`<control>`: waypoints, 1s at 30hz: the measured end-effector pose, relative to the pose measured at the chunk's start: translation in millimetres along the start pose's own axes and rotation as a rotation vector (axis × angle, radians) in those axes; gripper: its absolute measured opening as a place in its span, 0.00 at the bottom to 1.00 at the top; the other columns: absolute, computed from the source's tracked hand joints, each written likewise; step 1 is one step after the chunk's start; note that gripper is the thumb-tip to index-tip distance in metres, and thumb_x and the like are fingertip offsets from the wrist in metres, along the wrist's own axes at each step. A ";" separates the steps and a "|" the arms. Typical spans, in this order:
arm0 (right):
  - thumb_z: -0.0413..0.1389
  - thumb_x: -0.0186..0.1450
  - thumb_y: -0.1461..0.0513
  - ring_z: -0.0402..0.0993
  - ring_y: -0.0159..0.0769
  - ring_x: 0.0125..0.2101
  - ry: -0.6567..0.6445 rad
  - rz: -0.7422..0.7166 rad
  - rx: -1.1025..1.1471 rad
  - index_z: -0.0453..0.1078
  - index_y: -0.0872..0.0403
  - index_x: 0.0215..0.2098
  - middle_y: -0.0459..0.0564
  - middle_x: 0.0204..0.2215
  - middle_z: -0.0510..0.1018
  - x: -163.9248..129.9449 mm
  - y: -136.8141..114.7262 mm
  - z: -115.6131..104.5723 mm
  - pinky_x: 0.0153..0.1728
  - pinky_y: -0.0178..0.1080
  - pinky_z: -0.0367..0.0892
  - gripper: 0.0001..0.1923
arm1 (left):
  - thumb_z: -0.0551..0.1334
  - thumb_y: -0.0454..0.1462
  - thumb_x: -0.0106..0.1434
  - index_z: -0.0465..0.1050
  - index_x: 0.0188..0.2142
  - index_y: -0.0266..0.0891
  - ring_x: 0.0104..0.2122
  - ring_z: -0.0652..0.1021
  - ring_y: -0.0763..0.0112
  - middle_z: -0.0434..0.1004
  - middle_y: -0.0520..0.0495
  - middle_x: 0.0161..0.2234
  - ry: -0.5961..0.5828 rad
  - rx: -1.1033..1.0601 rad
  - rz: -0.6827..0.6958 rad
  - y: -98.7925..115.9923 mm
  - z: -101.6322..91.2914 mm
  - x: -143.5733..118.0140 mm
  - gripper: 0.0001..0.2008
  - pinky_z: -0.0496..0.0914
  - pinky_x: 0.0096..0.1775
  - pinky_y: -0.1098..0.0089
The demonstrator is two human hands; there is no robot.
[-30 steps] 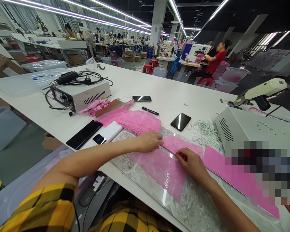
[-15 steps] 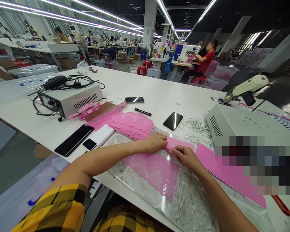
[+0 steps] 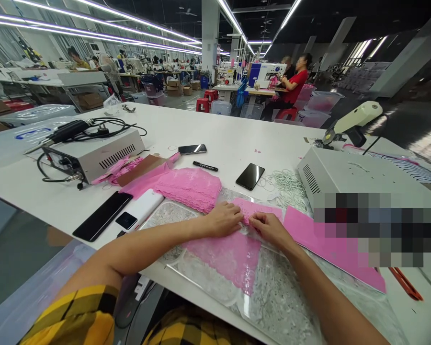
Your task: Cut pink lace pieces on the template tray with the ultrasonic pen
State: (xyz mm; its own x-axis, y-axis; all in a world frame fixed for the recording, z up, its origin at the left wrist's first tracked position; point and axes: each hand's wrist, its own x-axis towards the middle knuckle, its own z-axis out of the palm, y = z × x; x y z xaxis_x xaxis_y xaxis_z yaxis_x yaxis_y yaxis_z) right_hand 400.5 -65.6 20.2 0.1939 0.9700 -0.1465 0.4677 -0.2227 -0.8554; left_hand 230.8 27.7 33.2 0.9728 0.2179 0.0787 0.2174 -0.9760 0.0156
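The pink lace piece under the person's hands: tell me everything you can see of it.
The pink lace piece is a thin, flat strip of patterned, slightly see-through fabric, lying spread on a clear plastic sheet at the near edge of the white table. It runs from the near edge up toward a smaller stretch of lace beyond the fingers. The left hand presses on its upper end; the right hand pinches it beside that. A pink card panel lies to its right, a stack of pink lace to its left.

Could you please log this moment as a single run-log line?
left hand: pressing pink lace piece | right hand: pinching lace edge | surface: clear sheet on white table | nearby: pink lace stack, black phone
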 end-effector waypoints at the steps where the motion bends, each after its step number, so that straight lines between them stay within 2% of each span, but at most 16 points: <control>1: 0.52 0.55 0.51 0.53 0.28 0.21 -0.002 0.004 0.006 0.56 0.51 0.17 0.41 0.16 0.58 0.1 0.2 -0.2 0.23 0.35 0.51 0.17 | 0.60 0.36 0.67 0.73 0.39 0.33 0.40 0.75 0.60 0.76 0.40 0.40 -0.001 0.006 -0.018 0.5 2.2 1.0 0.07 0.66 0.43 0.63; 7: 0.51 0.55 0.50 0.52 0.28 0.18 -0.030 0.015 0.033 0.55 0.51 0.16 0.41 0.14 0.59 0.7 1.4 -0.3 0.21 0.35 0.50 0.18 | 0.55 0.30 0.68 0.75 0.36 0.35 0.39 0.76 0.64 0.77 0.42 0.40 -0.028 -0.010 -0.064 -6.8 3.6 11.8 0.09 0.66 0.42 0.65; 12: 0.51 0.55 0.51 0.53 0.27 0.19 -0.033 0.015 0.032 0.55 0.51 0.17 0.41 0.15 0.59 1.4 2.8 -0.4 0.21 0.35 0.51 0.17 | 0.55 0.33 0.69 0.77 0.38 0.37 0.39 0.77 0.65 0.78 0.44 0.39 -0.052 -0.081 -0.082 -12.5 -7.9 12.6 0.11 0.66 0.41 0.66; 18: 0.52 0.56 0.52 0.54 0.28 0.20 -0.026 -0.020 -0.012 0.57 0.52 0.17 0.41 0.16 0.60 -0.7 0.0 -1.5 0.23 0.35 0.51 0.16 | 0.58 0.32 0.63 0.77 0.35 0.37 0.37 0.77 0.67 0.78 0.47 0.37 -0.089 -0.166 -0.094 -12.2 -23.0 13.4 0.08 0.68 0.39 0.69; 20: 0.53 0.56 0.52 0.57 0.28 0.22 -0.021 -0.039 -0.023 0.61 0.53 0.19 0.42 0.17 0.64 -2.7 -2.6 -1.5 0.24 0.35 0.53 0.15 | 0.57 0.32 0.63 0.77 0.34 0.37 0.36 0.77 0.67 0.77 0.46 0.36 -0.099 -0.179 -0.099 -10.9 -25.5 13.1 0.08 0.68 0.38 0.69; 24: 0.58 0.54 0.49 0.63 0.31 0.24 -0.005 -0.075 -0.038 0.71 0.53 0.29 0.45 0.23 0.72 -6.2 -6.7 1.4 0.26 0.36 0.58 0.15 | 0.56 0.32 0.65 0.76 0.34 0.35 0.37 0.77 0.66 0.77 0.44 0.36 -0.127 -0.183 -0.096 -10.1 -25.2 12.6 0.09 0.70 0.41 0.68; 28: 0.56 0.56 0.51 0.63 0.32 0.24 0.017 -0.100 -0.064 0.71 0.52 0.25 0.45 0.22 0.72 -6.6 -7.0 4.8 0.27 0.37 0.57 0.13 | 0.58 0.36 0.70 0.74 0.41 0.34 0.40 0.77 0.68 0.76 0.45 0.41 -0.170 -0.191 -0.066 -13.9 -22.6 11.4 0.08 0.73 0.45 0.63; 30: 0.54 0.57 0.52 0.61 0.32 0.24 0.012 -0.099 -0.065 0.69 0.52 0.23 0.44 0.20 0.70 -6.5 -6.8 4.3 0.27 0.37 0.55 0.13 | 0.60 0.40 0.70 0.72 0.46 0.34 0.42 0.77 0.67 0.75 0.45 0.44 -0.187 -0.201 -0.051 -16.5 -21.6 10.0 0.11 0.74 0.45 0.60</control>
State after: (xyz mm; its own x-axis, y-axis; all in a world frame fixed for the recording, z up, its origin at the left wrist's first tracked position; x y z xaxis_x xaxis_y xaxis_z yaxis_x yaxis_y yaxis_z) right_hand 392.4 -70.0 24.8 0.1542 0.9864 -0.0565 0.5400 -0.1320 -0.8312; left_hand 235.2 45.9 55.3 0.9631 0.2447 -0.1124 0.2639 -0.9406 0.2134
